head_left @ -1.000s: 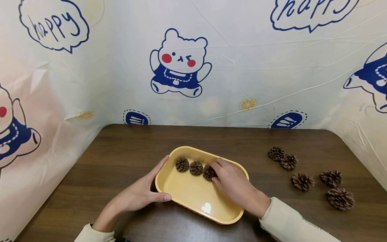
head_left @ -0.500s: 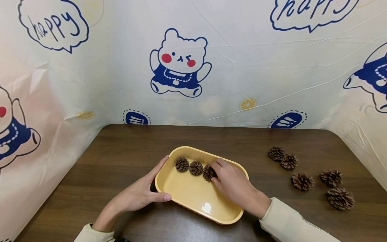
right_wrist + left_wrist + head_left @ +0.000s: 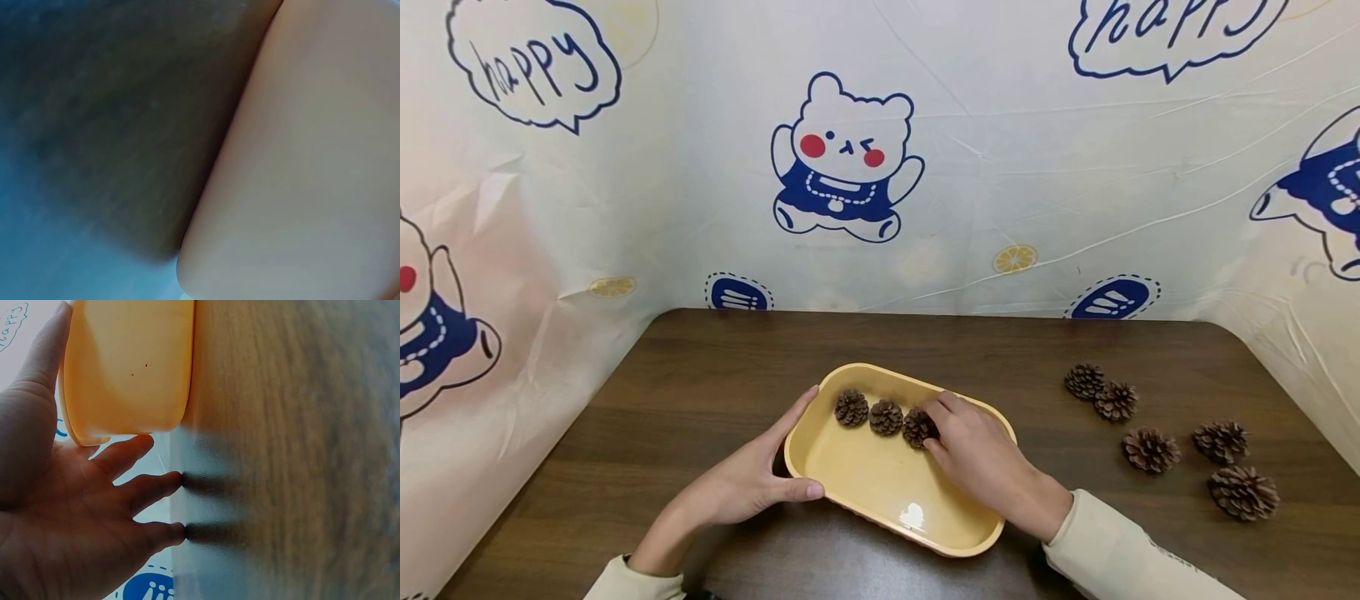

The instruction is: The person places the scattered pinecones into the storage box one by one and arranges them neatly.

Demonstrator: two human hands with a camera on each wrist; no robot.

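Observation:
A yellow rectangular tray (image 3: pixel 880 492) with raised walls lies on the dark wooden table. My left hand (image 3: pixel 748 479) holds its left end, thumb at the near corner and index finger at the far one. In the left wrist view, the other fingers of that hand (image 3: pixel 81 506) spread below the tray wall (image 3: pixel 131 369), with two fingertips on the table. Inside the tray, my right hand (image 3: pixel 981 454) pinches a pine cone (image 3: pixel 917 428), partly covered by the fingers. Two more pine cones, one in the middle (image 3: pixel 886 417) and one at left (image 3: pixel 852 408), complete a row along the far wall.
Several pine cones lie on the table to the right, among them a large one (image 3: pixel 1243 492) and one nearer the tray (image 3: pixel 1152 450). A printed cloth (image 3: pixel 970 208) rises behind the table (image 3: pixel 715 358). The right wrist view is blurred, mostly filled by the tray's pale wall (image 3: pixel 300 162).

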